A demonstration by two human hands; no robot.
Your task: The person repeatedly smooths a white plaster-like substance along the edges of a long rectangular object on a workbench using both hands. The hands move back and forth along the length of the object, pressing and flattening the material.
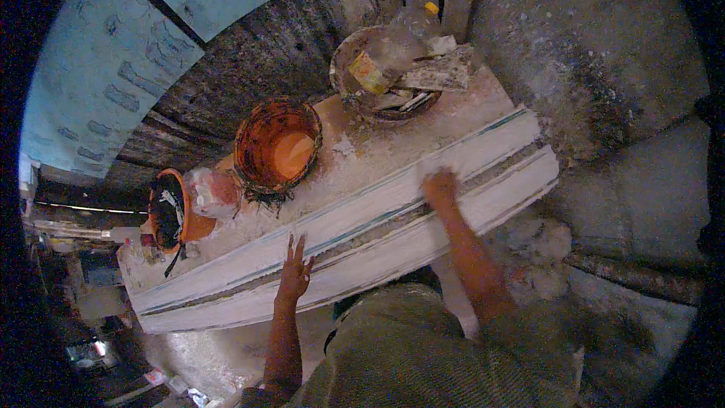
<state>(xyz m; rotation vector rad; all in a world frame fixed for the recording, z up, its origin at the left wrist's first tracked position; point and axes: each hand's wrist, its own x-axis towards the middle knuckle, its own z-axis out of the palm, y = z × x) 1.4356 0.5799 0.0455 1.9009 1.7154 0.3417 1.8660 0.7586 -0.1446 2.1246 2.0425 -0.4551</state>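
A long white plaster moulding (355, 234) with raised ribs and dark grooves lies across a dusty workbench (340, 151). My left hand (293, 268) rests flat on its near left part, fingers spread. My right hand (439, 185) presses down on the moulding's right half with a pale sheet or pad under the fingers; what it is cannot be made out.
An orange bowl (276, 147) with wet orange mix stands behind the moulding. A grey basin (381, 68) holds tools, a scraper and a bottle. At the left sit a small orange tub (170, 215) and a plastic bag (215, 193). Plaster lumps lie on the floor at the right.
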